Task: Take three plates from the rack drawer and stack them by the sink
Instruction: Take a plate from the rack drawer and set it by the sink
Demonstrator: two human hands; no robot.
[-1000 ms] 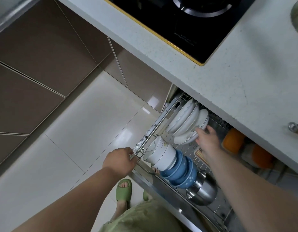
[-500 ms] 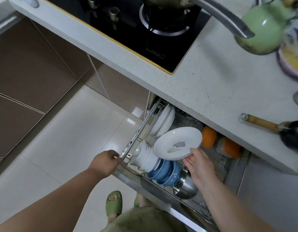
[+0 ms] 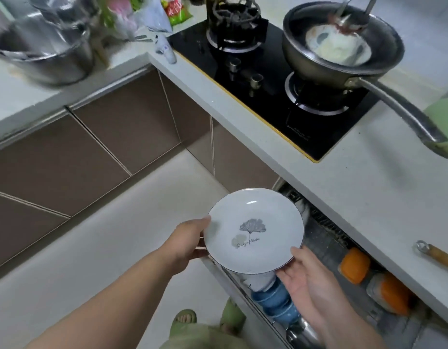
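A white plate point(image 3: 254, 230) with a grey leaf print and a dark rim is held level above the open rack drawer point(image 3: 326, 238). My left hand point(image 3: 189, 241) grips its left edge, thumb on the rim. Under its lower right edge sits my right hand point(image 3: 302, 275), fingers spread and palm up, touching the rim. Below the plate, inside the drawer, lie stacked blue bowls point(image 3: 277, 304) and a steel bowl point(image 3: 302, 333). The other plates in the rack are hidden behind the held plate.
The white counter point(image 3: 369, 187) runs above the drawer, with a black gas hob point(image 3: 268, 91) and a wok point(image 3: 343, 44) whose long handle juts right. Steel pots point(image 3: 47, 46) stand on the far-left counter. Orange-lidded jars point(image 3: 353, 265) sit deeper in the drawer. A wooden-handled tool point(image 3: 436, 254) lies on the counter.
The plate has come up out of the drawer and leftward. My left hand left the drawer's front corner and took the plate's left edge. The view tilted upward toward the hob.
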